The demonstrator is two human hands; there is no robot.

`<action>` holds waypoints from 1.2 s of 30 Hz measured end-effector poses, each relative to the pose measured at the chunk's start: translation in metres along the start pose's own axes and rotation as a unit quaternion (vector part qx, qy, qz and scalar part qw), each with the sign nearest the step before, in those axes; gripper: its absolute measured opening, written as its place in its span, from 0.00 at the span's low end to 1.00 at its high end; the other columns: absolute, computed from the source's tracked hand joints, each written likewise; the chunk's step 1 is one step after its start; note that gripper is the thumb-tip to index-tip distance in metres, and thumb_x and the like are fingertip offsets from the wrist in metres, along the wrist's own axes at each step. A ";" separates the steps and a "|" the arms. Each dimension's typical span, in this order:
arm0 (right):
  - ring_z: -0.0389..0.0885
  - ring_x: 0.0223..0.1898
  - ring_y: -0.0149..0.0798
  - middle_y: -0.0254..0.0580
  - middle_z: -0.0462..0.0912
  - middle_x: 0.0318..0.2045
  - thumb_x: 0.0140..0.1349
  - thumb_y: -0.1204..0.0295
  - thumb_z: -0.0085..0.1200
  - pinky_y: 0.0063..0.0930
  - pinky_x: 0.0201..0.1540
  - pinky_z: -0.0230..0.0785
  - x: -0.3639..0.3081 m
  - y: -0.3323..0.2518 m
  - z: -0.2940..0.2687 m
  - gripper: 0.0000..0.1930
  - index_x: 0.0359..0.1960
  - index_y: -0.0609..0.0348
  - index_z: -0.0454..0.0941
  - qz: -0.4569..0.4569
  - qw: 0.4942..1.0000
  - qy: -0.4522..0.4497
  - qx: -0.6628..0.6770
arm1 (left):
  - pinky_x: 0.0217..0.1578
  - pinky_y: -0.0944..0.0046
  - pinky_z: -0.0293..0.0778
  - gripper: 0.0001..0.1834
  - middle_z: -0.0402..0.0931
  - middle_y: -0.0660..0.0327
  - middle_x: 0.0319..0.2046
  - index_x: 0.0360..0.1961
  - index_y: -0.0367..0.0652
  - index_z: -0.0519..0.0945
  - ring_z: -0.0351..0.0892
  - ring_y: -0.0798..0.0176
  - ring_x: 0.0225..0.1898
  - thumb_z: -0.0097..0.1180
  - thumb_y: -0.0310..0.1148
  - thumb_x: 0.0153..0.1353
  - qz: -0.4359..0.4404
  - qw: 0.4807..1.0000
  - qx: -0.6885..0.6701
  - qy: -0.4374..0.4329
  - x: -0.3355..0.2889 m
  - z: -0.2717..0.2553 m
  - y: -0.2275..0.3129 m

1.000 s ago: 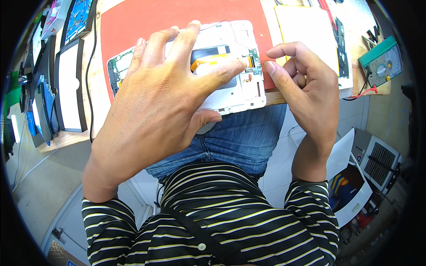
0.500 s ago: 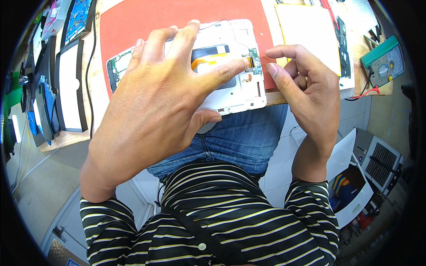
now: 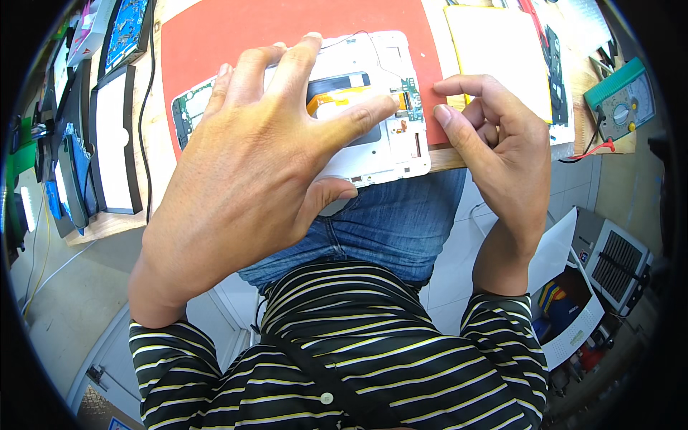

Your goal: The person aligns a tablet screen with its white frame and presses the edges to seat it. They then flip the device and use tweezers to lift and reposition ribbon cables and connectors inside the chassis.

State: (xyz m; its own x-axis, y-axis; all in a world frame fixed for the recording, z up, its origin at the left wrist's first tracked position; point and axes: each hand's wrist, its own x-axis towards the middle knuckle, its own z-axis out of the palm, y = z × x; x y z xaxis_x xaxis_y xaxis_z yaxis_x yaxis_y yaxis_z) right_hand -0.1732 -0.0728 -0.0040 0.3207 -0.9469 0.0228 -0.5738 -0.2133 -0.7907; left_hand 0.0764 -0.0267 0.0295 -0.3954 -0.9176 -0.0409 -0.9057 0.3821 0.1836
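An opened tablet [image 3: 387, 147], its white inner frame and green circuit boards bare, rests on the red mat [image 3: 215, 36] with its near edge by my body. Across it lies my left hand [image 3: 251, 150], holding it: the thumb is at the near edge, two fingers reach the far edge. The left index fingertip presses near the orange ribbon cable [image 3: 333, 98], beside the small green board [image 3: 414, 100] at the tablet's right end. To the right, apart from the tablet, hovers my right hand [image 3: 502, 136], thumb and index finger parted, the other fingers curled. Nothing shows between them.
A yellow-edged white panel [image 3: 494, 57] lies right of the mat. Farther right is a green and grey multimeter [image 3: 620, 104] with a red lead. At left are a black cable [image 3: 148, 129], a black-edged white tray [image 3: 115, 143] and a blue circuit board [image 3: 129, 29].
My right hand has shifted very slightly. The left hand and the tablet stay nearly as they were.
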 end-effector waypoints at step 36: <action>0.69 0.21 0.25 0.36 0.83 0.23 0.61 0.87 0.60 0.24 0.24 0.58 -0.021 -0.018 0.003 0.17 0.50 0.63 0.90 -0.146 0.987 -0.016 -0.062 | 0.68 0.42 0.70 0.35 0.62 0.48 0.75 0.68 0.78 0.79 0.64 0.39 0.72 0.66 0.58 0.57 0.011 1.000 0.011 0.010 -0.006 0.004 -0.003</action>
State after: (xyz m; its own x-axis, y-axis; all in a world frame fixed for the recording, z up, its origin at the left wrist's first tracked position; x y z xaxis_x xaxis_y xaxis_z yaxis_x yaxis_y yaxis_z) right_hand -0.1669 -0.0480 0.0079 0.5084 -0.8329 0.2186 -0.5405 -0.5063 -0.6720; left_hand 0.0802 -0.0220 0.0249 -0.4126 -0.9108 -0.0169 -0.8999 0.4046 0.1629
